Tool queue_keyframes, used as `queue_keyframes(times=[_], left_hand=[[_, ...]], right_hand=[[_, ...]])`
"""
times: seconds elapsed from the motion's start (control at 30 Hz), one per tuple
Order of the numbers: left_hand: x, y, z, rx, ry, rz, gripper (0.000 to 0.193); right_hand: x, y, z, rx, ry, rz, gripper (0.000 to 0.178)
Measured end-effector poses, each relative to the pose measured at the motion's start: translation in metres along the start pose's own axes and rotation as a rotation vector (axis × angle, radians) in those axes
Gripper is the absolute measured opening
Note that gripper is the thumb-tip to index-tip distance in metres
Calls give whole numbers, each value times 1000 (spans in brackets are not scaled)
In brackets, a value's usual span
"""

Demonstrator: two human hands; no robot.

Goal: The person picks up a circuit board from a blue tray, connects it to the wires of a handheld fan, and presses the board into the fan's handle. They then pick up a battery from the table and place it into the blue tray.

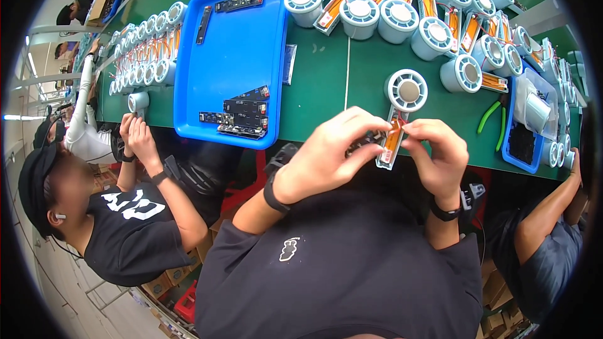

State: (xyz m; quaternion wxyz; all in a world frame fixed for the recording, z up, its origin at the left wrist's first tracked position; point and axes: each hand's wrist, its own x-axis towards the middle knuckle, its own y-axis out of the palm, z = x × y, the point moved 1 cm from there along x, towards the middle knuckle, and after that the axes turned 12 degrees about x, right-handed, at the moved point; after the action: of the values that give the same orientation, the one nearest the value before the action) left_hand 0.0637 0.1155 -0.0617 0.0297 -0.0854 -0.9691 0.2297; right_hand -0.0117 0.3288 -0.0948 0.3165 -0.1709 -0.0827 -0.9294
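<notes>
A green table (pixel 352 81) spans the view. On it lies a blue tray (pixel 239 44) carrying dark circuit boards (pixel 242 116) at its near edge and two more at its far end. Behind and to the right stand rows of round white fan units (pixel 402 19) with orange strips attached; a second row runs along the far left of the table. Green-handled cutters (pixel 493 119) lie just beside a small blue bin (pixel 524 144) at the right. A neighbouring person (pixel 119 220) in a black shirt sits to the left, hands at the table edge; another person's arm (pixel 546 213) shows at the right.

At the near table edge, between both hands, is a fan unit with a long orange-lined holder (pixel 397 119): its round head rests over the table, the holder pointing toward the wearer. The left hand (pixel 330 150) is raised from a bent wrist, fingers curled and pinching a small dark part against the holder's left side. The right hand (pixel 440 154) faces it, thumb and forefinger pressed together on the holder's upper right edge, the other fingers folded. Both wrists wear dark bands.
</notes>
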Motion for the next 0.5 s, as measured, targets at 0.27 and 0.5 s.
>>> queue_keyframes(times=[0.27,0.5], left_hand=[[20,-17,-16,619,134,-234,50],[26,-6,-8,400,161,-187,45]], right_hand=[[7,-1,8,367,223,-225,29],[23,2,-1,104,190,-156,17]])
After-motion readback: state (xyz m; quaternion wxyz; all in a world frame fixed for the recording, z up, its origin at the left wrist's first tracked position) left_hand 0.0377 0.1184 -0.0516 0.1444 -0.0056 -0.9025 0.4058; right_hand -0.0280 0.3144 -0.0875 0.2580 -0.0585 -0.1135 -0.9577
